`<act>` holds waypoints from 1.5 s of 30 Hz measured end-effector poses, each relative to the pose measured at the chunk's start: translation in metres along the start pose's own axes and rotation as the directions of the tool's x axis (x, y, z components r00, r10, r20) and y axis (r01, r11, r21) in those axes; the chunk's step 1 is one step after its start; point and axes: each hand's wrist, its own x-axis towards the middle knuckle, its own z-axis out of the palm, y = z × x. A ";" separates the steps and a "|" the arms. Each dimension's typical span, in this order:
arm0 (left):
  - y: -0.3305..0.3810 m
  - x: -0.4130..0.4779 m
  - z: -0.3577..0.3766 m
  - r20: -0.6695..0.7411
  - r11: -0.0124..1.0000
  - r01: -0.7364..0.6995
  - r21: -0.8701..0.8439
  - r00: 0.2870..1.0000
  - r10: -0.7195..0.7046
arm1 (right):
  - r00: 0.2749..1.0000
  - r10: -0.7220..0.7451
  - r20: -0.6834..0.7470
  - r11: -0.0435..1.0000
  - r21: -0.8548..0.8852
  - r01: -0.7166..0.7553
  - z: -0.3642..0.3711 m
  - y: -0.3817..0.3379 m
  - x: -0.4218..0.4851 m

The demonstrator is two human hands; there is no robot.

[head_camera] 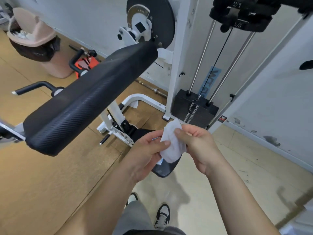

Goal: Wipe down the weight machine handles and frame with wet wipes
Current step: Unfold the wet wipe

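A white wet wipe [172, 141] is held between both hands at the middle of the view. My left hand [145, 153] pinches its lower left edge, and my right hand [198, 145] pinches its right side with the thumb on top. The weight machine has a white frame [177, 56], a long black arm pad [88, 97] at left, and black handles [33, 87] further left. Its black weight stack [193, 109] sits behind the wipe, under chrome guide rods. Both hands are apart from the machine.
A pink bin with a black liner [39, 39] stands at the back left. An orange item [86, 63] and a barbell [152, 89] lie on the floor by the wall. A black seat [164, 168] is under my hands. My feet are below.
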 end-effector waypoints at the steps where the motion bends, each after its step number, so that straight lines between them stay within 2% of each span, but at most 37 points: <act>1: 0.000 -0.006 -0.003 0.043 1.000 0.021 0.003 0.999 -0.021 | 1.000 -0.010 0.008 1.000 -0.026 0.010 0.004 -0.001 -0.002; 4: 0.002 -0.026 -0.017 0.090 0.997 0.080 -0.013 0.993 -0.078 | 0.998 0.044 0.038 0.998 -0.049 -0.042 0.023 -0.005 0.000; 10: 0.006 -0.070 -0.059 -0.087 0.994 0.044 -0.099 0.995 -0.052 | 0.971 0.133 0.198 0.978 -0.183 -0.097 0.090 0.003 -0.005; 15: 0.009 -0.119 -0.109 -0.158 0.998 -0.047 -0.046 0.987 0.039 | 0.906 0.182 0.382 0.965 -0.246 -0.090 0.135 0.027 -0.027; 18: 0.005 -0.152 -0.140 -0.129 0.995 -0.080 -0.067 0.989 0.071 | 0.848 0.242 0.471 0.959 -0.249 -0.136 0.163 0.049 -0.044; 20: -0.001 -0.175 -0.162 -0.143 0.993 -0.087 -0.086 0.987 0.074 | 0.863 0.234 0.449 0.943 -0.320 -0.089 0.189 0.066 -0.061; 22: -0.005 -0.203 -0.189 -0.209 0.994 -0.104 -0.039 0.973 0.094 | 0.904 0.139 0.403 0.902 -0.428 0.052 0.230 0.086 -0.086; 24: -0.006 -0.237 -0.223 -0.257 0.992 -0.128 0.009 0.958 0.126 | 0.914 0.066 0.400 0.873 -0.466 0.141 0.279 0.113 -0.115; 28: -0.002 -0.312 -0.314 -0.354 0.988 -0.143 0.062 0.922 0.155 | 0.935 0.050 0.350 0.919 -0.383 0.094 0.383 0.162 -0.174; 32: 0.015 -0.376 -0.391 -0.458 0.991 -0.135 0.010 0.880 0.124 | 0.933 0.203 0.298 0.956 -0.266 -0.123 0.470 0.181 -0.209; 36: 0.042 -0.409 -0.446 -0.488 0.982 -0.181 -0.045 0.862 0.137 | 0.909 0.304 0.285 0.952 -0.066 -0.298 0.539 0.173 -0.219; 40: 0.081 -0.415 -0.478 -0.472 0.976 -0.214 -0.038 0.865 0.171 | 0.894 0.292 0.340 0.944 0.047 -0.327 0.586 0.153 -0.208; 45: 0.131 -0.394 -0.532 -0.437 0.977 -0.203 -0.068 0.886 0.154 | 0.920 0.277 0.278 0.932 0.156 -0.328 0.641 0.134 -0.152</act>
